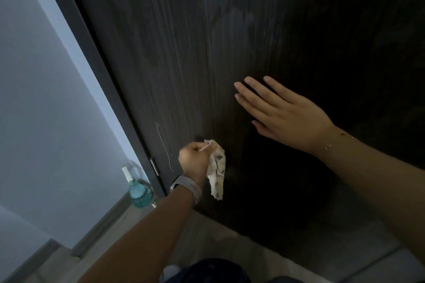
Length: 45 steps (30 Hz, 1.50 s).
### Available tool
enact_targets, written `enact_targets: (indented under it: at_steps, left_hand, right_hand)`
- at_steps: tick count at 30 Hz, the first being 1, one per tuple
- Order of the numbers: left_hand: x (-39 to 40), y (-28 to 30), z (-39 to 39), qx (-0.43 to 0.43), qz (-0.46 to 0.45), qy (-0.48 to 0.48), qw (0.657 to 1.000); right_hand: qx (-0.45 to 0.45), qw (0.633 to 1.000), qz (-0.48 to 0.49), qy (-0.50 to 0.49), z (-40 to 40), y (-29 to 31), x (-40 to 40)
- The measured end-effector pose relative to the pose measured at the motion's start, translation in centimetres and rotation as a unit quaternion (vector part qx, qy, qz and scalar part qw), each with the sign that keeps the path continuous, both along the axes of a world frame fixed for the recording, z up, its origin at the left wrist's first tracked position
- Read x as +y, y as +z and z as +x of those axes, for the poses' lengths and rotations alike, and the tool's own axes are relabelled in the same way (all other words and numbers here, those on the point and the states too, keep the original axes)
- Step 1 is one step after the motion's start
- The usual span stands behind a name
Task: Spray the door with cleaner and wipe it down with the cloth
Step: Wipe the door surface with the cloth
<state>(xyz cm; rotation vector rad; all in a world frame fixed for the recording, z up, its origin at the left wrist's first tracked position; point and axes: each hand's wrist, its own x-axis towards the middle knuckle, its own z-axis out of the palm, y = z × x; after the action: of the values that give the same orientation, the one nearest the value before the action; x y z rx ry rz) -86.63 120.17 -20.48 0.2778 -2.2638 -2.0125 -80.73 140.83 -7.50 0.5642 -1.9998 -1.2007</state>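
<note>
Left hand (195, 159): the fingers are curled and pinch the upper edge of the cloth (217, 172) against the lower part of the door (184, 53). The knuckles face the viewer. The cloth is pale and crumpled, with dark marks on it; its loose end hangs below the hand, in front of the door face. A grey watch (187, 187) sits on the left wrist, and the bare forearm runs down toward the lower edge of the view.

Right hand (282, 114): the fingers are straight and slightly spread, pointing up and to the left. The palm faces the door. Whether the palm touches the surface cannot be told. The hand holds nothing. It lies above and to the right of the cloth, well apart from it.

Door: dark wood grain, with faint pale streaks and smears on its upper area. A thin light scratch (164, 147) runs down the panel just left of the left hand. A metal hinge (154, 166) is at the door's left edge.

Spray bottle (139, 190): stands upright on the floor (207, 236) beside the door frame (92, 53), below the hinge and left of the left forearm. It holds blue-green liquid. Neither hand touches it. A pale wall (46, 99) lies behind it.
</note>
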Motion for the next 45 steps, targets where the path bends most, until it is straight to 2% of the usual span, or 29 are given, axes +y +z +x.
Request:
enact_targets:
  at_steps: [2, 6, 9, 12, 17, 25, 27, 32, 35, 40, 45]
  left_hand:
    - [0.4, -0.1, 0.3, -0.008, 0.011, 0.005, 1.0]
    - [1.5, 5.5, -0.5, 0.1, 0.045, -0.031, 0.994]
    - [1.3, 6.3, -0.8, 0.13, 0.042, -0.032, 0.99]
    - [1.1, 3.2, -0.7, 0.084, 0.044, -0.001, 0.996]
    - [0.6, -3.9, -0.4, -0.041, 0.068, 0.034, 0.996]
    - [0.6, -9.8, 0.8, -0.108, 0.037, 0.028, 0.993]
    - [1.2, -9.3, 1.1, -0.09, 0.058, 0.042, 0.993]
    - [2.5, -3.0, 0.6, 0.031, 0.153, 0.069, 0.985]
    - [2.8, -2.1, 0.1, 0.057, 0.164, 0.091, 0.981]
    - [3.5, -6.7, 0.8, -0.049, 0.164, 0.157, 0.973]
    - [3.5, -11.9, 1.7, -0.187, 0.179, 0.135, 0.957]
  right_hand:
    - [0.0, 1.0, -0.002, -0.001, 0.1, 0.0, -0.1]
    - [0.002, 1.0, 0.001, -0.006, -0.1, -0.2, 0.0]
    - [-0.005, 1.0, -0.003, -0.001, -0.1, -0.1, 0.0]
    - [-0.002, 1.0, -0.006, 0.0, 0.0, -0.1, 0.0]
    - [-0.006, 1.0, -0.008, -0.001, 0.0, -0.2, 0.0]
    - [0.008, 1.0, 0.005, -0.003, 0.0, -0.1, -0.1]
    - [0.011, 1.0, 0.006, -0.001, -0.1, -0.3, 0.0]
    - [0.012, 1.0, 0.015, -0.007, -0.1, -0.3, 0.0]
    - [0.013, 1.0, 0.018, -0.011, -0.1, -0.1, -0.1]
    - [0.028, 1.0, 0.009, -0.006, -0.1, -0.2, -0.1]
    - [0.026, 0.999, 0.017, -0.013, -0.2, -0.3, -0.2]
